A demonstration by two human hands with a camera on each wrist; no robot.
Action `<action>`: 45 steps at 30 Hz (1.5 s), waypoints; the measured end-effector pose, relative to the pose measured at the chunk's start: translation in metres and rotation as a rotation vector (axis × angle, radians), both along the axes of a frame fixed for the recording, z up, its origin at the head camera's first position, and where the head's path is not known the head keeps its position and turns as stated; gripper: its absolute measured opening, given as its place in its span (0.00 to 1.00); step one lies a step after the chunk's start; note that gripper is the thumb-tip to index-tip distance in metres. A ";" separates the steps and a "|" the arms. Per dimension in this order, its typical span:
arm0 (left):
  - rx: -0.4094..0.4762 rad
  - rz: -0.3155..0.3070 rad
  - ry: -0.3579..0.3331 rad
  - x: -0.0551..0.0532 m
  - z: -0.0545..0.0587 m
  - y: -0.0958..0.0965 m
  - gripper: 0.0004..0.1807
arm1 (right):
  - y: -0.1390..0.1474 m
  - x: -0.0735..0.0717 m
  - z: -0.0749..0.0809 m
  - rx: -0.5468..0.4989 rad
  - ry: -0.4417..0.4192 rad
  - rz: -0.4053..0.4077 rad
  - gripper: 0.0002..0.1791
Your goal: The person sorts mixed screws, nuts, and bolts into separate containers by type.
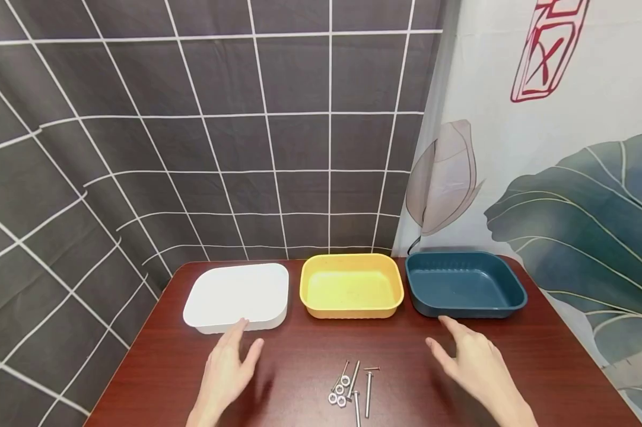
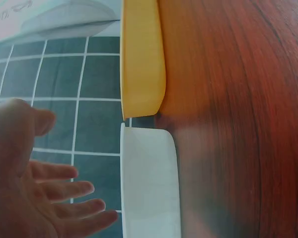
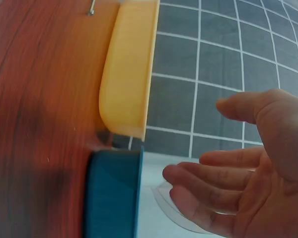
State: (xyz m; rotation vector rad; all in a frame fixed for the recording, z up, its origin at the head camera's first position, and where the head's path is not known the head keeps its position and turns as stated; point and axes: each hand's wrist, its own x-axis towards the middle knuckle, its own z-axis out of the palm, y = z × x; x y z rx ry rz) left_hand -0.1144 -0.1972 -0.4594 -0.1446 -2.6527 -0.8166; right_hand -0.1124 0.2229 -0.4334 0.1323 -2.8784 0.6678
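Observation:
My left hand (image 1: 226, 369) hovers over the table in front of the white tray (image 1: 238, 293), fingers extended and thumb apart, with nothing held. On the other side my right hand (image 1: 474, 363) is held the same way before the dark blue tray (image 1: 465, 309), its palm bare in the right wrist view. Between the hands lies a small group of metal hardware: several bolts (image 1: 368, 394), a few hex nuts (image 1: 342, 401) and a small thin screw (image 1: 371, 368). A yellow tray (image 1: 352, 312) sits between the other two trays.
The three trays stand in a row along the far edge of the reddish-brown wooden table (image 1: 299, 350). Behind it hangs a dark grey cloth (image 1: 299, 142) with a white grid, and a white leaf-patterned curtain (image 1: 492, 136) at the right.

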 end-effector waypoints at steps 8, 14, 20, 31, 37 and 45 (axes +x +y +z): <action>0.376 0.174 -0.066 -0.004 0.004 -0.015 0.18 | -0.012 0.003 -0.006 -0.159 0.031 -0.048 0.20; 0.553 0.196 -0.090 -0.006 0.002 -0.025 0.17 | -0.014 0.004 -0.010 -0.197 0.047 -0.046 0.18; 0.715 0.216 -0.101 -0.010 -0.002 -0.032 0.18 | -0.017 0.004 -0.010 -0.219 -0.034 -0.067 0.20; 0.919 0.301 -0.123 -0.018 -0.010 -0.047 0.23 | -0.022 0.005 -0.013 -0.239 -0.056 -0.070 0.21; 0.997 0.330 -0.083 -0.022 -0.014 -0.058 0.24 | -0.024 0.006 -0.016 -0.253 -0.058 -0.073 0.21; 1.041 0.392 -0.124 -0.027 -0.012 -0.076 0.32 | -0.024 0.007 -0.022 -0.260 -0.002 -0.045 0.20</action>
